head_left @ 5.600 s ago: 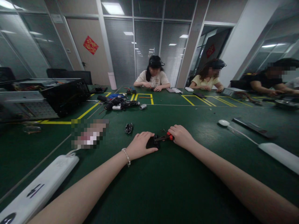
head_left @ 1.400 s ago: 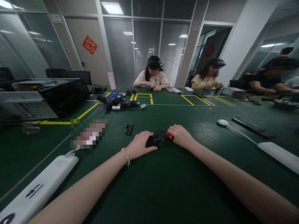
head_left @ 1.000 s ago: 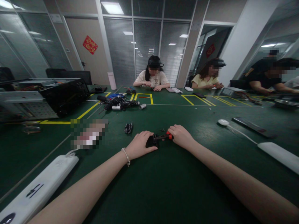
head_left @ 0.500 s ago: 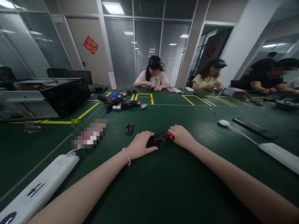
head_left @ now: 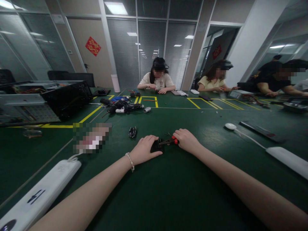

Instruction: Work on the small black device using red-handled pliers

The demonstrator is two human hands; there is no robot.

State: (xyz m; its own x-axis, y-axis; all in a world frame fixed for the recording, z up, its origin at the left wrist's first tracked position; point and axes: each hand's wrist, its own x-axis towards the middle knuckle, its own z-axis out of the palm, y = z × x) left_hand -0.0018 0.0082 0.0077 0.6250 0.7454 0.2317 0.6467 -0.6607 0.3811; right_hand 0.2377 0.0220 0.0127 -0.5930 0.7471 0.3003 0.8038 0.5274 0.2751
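Note:
My left hand (head_left: 144, 149) is closed around the left side of a small black part (head_left: 156, 147), holding it down on the green table. Its exact kind I cannot make out. In my right hand (head_left: 186, 141) are red-handled pliers (head_left: 171, 141), their dark jaws pointing left and meeting the black part. Most of the plier handles are hidden in my fist. Just beyond the jaws lie several small thin pieces, perhaps screws (head_left: 167, 134). A small black-and-silver part (head_left: 132, 132) rests to the left of my left hand.
A white power bank (head_left: 48, 189) with a cable lies at near left. An open computer case (head_left: 60, 99) stands at far left. Power tools and cables (head_left: 120, 106) are heaped beyond my hands. At right are a white device (head_left: 288, 158) and a dark phone (head_left: 260, 131). Several people sit opposite.
My hands, the pliers and the black part look unmoved. At the far right side, the person in yellow has shifted their hands slightly.

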